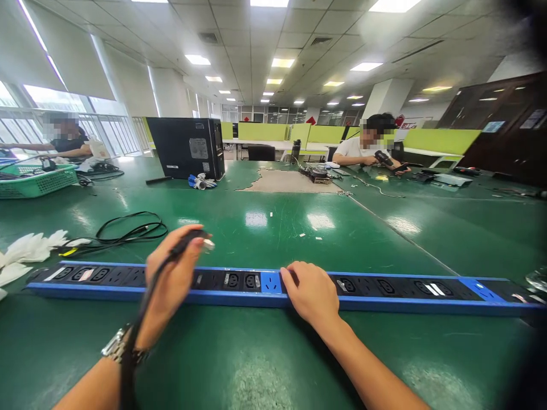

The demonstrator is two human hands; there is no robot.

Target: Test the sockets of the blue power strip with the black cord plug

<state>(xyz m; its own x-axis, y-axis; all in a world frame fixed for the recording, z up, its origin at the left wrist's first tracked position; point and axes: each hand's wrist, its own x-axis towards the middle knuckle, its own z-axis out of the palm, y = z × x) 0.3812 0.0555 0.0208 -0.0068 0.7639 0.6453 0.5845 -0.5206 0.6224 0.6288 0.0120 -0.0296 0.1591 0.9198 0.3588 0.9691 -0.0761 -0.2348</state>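
Head view: a black cable [141, 310] is cut off by the lower edge, passed in front of a metal-banded wristwatch [114, 346] and gripped in the left hand [171, 279]. The fingers are closed around it, and its pale-tipped end, too blurred to be identified, is held just above the table [256, 356]. The right hand [314, 293] is laid palm-down on a long blue-and-black power strip [239, 299]; its fingers are bent over the sockets, but their tips are partly hidden, so whether anything is pinched cannot be told. The strip is set crosswise on the table, its sockets upward, some covered by the hands, its right end lost in a dark blur.

Beyond it, a loosely coiled black cord [144, 229] is seen beside crumpled white material [32, 250], cut off at the left. Farther back, a green plastic basket [53, 182] is also cropped; dark items [48, 163] are contained in it, hard to make out. A black computer tower [183, 148] is stood to its right. Farther off, a dark tool [383, 159] is held by a co-worker [356, 147].
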